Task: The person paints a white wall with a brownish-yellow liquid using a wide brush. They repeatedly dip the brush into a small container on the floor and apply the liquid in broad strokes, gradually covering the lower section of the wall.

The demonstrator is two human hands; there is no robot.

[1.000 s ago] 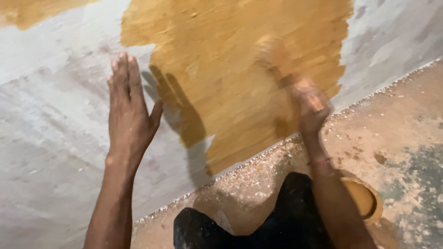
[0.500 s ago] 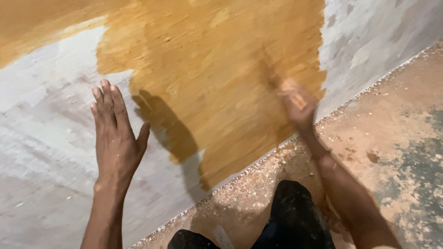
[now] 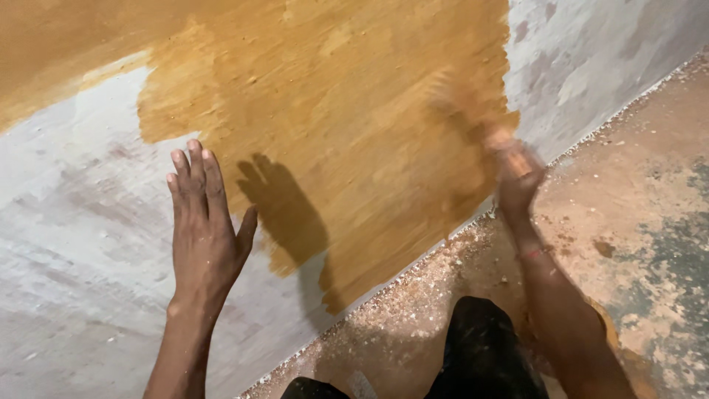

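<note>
Now the painted patch has grown leftward and down compared with a second ago — the ochre paint (image 3: 332, 148) covers more of the grey wall (image 3: 74, 244), so the coat is spreading toward the bare plaster. Nearest, a dark-trousered knee (image 3: 480, 347) sits over the gritty floor (image 3: 642, 214). The left hand (image 3: 203, 222) is open and flat against the unpainted wall, shifted lower than before. Farther off, the right hand (image 3: 517, 177) is closed round a paintbrush (image 3: 461, 111), blurred in mid-stroke at the patch's right edge — higher up than earlier.
</note>
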